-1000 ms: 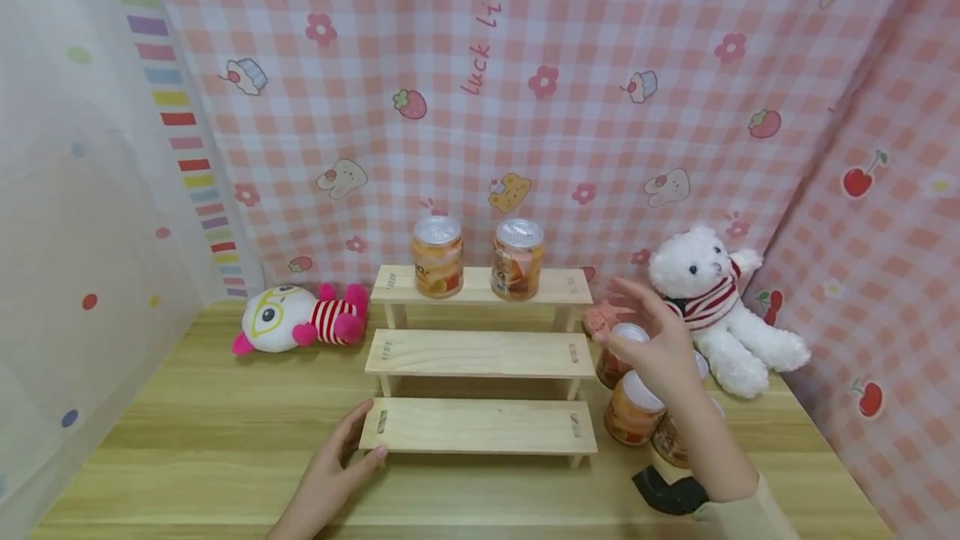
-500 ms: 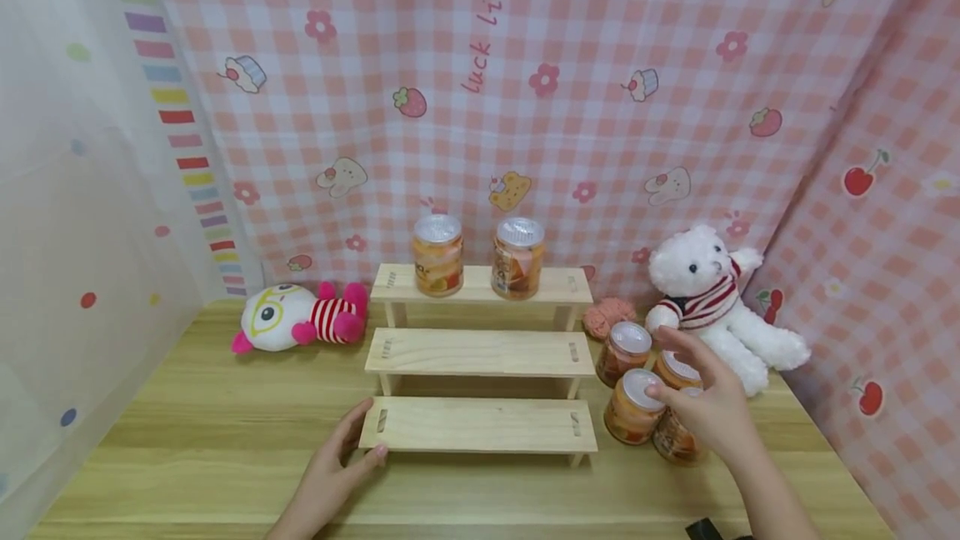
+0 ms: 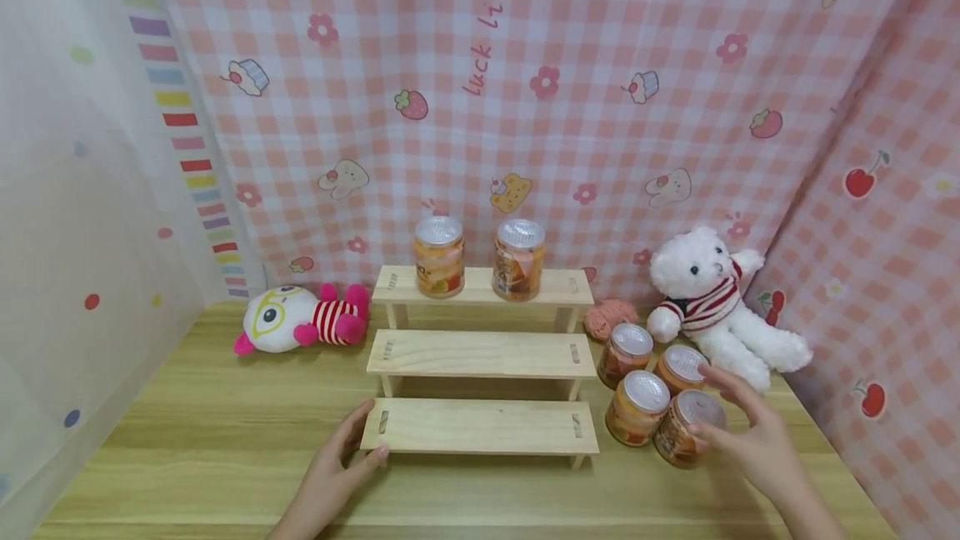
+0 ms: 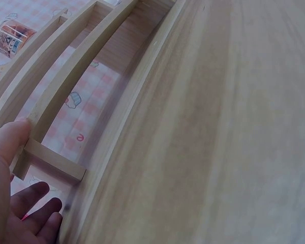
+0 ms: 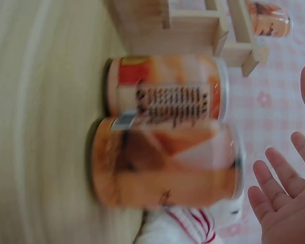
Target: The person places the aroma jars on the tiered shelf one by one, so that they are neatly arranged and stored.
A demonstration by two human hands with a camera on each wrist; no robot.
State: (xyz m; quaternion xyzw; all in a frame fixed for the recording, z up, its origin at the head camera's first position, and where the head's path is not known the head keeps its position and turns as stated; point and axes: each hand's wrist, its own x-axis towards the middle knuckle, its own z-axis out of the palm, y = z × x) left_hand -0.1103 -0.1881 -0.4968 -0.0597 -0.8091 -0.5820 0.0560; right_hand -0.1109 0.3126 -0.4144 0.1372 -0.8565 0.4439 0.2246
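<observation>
We see the right hand (image 3: 757, 440) with its fingers spread and relaxed, holding nothing. Its fingertips are just beside the nearest orange jar with a silver lid (image 3: 686, 429), at the jar's right side; from the head view we cannot tell if they touch it. In the right wrist view the hand (image 5: 284, 203) is apart from the lid end of that jar (image 5: 162, 162). Three more orange jars with silver lids stand close to the left and behind this jar, the nearest of them (image 3: 636, 408) touching it.

The left hand (image 3: 333, 473) rests with thumb and fingers around the left end of the lowest step of the pale wooden three-step shelf (image 3: 480, 427); the fingers are lightly curled on the wood. In the left wrist view the thumb (image 4: 10, 140) presses on the shelf edge (image 4: 66, 91).

Beyond the right hand sits a white teddy bear in a striped sweater (image 3: 712, 307).
</observation>
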